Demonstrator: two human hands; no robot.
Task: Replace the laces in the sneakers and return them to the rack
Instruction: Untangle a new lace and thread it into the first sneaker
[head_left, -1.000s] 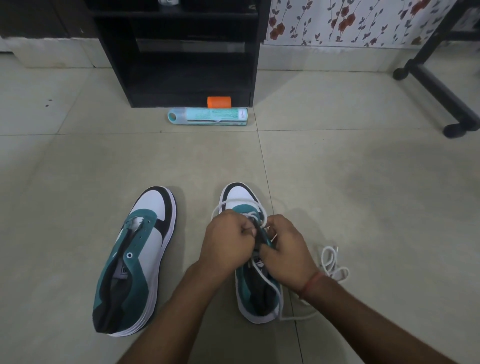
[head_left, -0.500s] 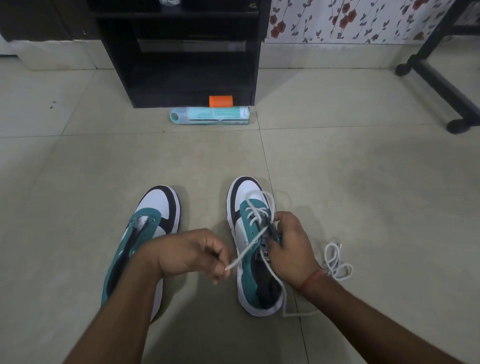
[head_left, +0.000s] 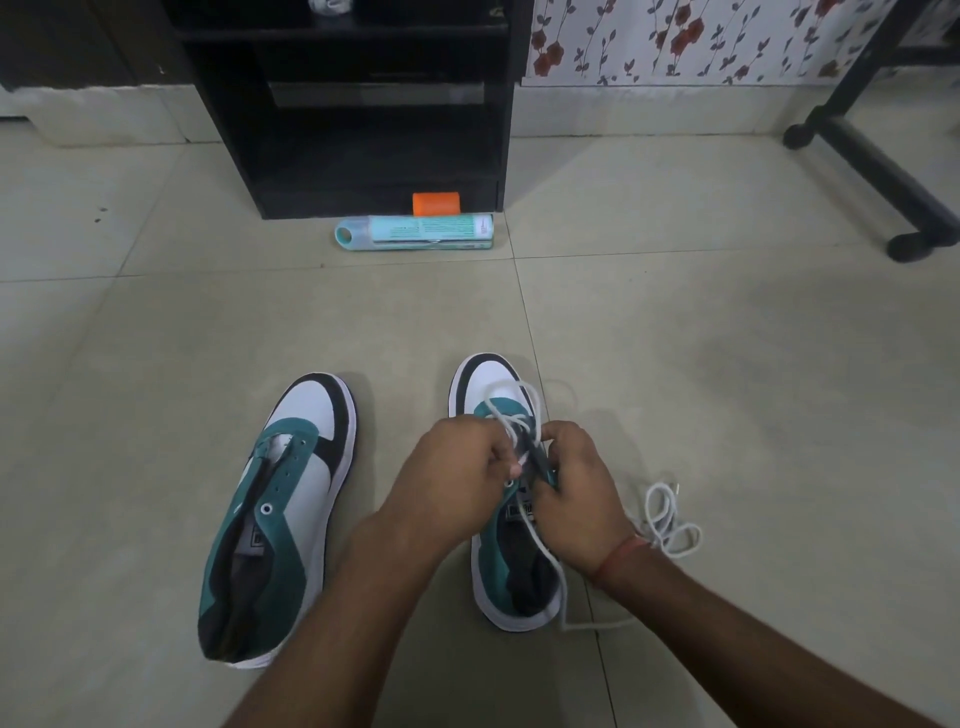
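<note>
Two teal, white and black sneakers stand side by side on the tiled floor. The left sneaker (head_left: 280, 509) has no lace and its tongue gapes open. The right sneaker (head_left: 491, 384) is partly laced with a white lace (head_left: 506, 410) near the toe. My left hand (head_left: 452, 478) pinches the lace over the eyelets. My right hand (head_left: 576, 493) grips the sneaker's right eyelet flap, fingers curled. The lace's free length trails under my right wrist to the heel. A second white lace (head_left: 667, 519) lies coiled on the floor to the right.
A black shoe rack (head_left: 358, 104) stands ahead against the wall. An orange cap (head_left: 436, 202) and a teal spray can (head_left: 415, 234) lie in front of it. A black wheeled stand leg (head_left: 872, 156) crosses the floor at the right.
My left hand, which had pulled the lace out to the left, has come back over the right sneaker's eyelets. My right hand stayed on the sneaker.
</note>
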